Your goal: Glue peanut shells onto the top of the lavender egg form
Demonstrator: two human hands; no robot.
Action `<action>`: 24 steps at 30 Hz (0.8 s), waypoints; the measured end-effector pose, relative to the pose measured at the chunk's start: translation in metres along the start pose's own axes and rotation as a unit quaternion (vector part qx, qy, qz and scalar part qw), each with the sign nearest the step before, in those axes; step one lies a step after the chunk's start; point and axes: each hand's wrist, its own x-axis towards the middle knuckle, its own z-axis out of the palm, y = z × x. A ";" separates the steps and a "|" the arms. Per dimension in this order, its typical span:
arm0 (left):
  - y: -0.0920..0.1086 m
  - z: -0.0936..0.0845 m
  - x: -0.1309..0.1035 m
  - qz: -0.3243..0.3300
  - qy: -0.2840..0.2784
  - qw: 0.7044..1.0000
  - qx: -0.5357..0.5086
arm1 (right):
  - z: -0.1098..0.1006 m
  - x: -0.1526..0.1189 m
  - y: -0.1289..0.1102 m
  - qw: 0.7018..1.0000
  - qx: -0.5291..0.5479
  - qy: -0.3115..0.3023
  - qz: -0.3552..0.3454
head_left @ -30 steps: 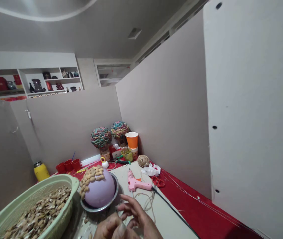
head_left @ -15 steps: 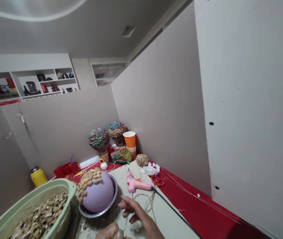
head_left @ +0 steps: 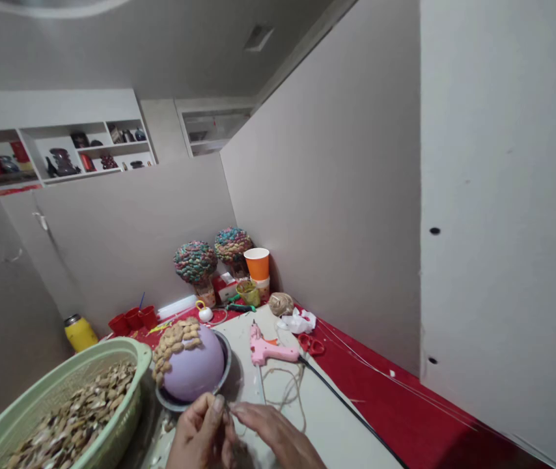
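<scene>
Balloon (head_left: 193, 371), lilac and nearly round, sits in a metal bowl (head_left: 228, 365) at lower centre-left. Peanut shells (head_left: 178, 339) cover its upper-left side; the visible remainder is bare. That side faces upper left; no clear long axis shows. Just below, the left hand's (head_left: 200, 433) thumb and forefinger press together, contents unclear; the right hand's (head_left: 282, 433) fingers lie close together, thumb hidden. Right of the bowl lies a pink glue gun (head_left: 271, 352).
</scene>
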 end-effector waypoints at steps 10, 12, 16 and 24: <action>0.011 0.003 -0.015 -0.018 -0.006 0.999 -0.026 | -0.011 -0.001 -0.006 0.967 -0.213 -0.079 -0.117; 0.011 0.004 -0.016 -0.024 -0.017 0.999 -0.015 | -0.012 -0.003 -0.008 0.965 -0.220 -0.095 -0.109; 0.012 0.004 -0.016 -0.021 -0.048 0.998 0.047 | -0.016 -0.002 -0.011 0.961 -0.228 -0.122 -0.099; 0.010 0.006 -0.012 -0.107 -0.053 0.993 -0.025 | -0.017 -0.004 -0.005 0.947 -0.268 -0.123 -0.126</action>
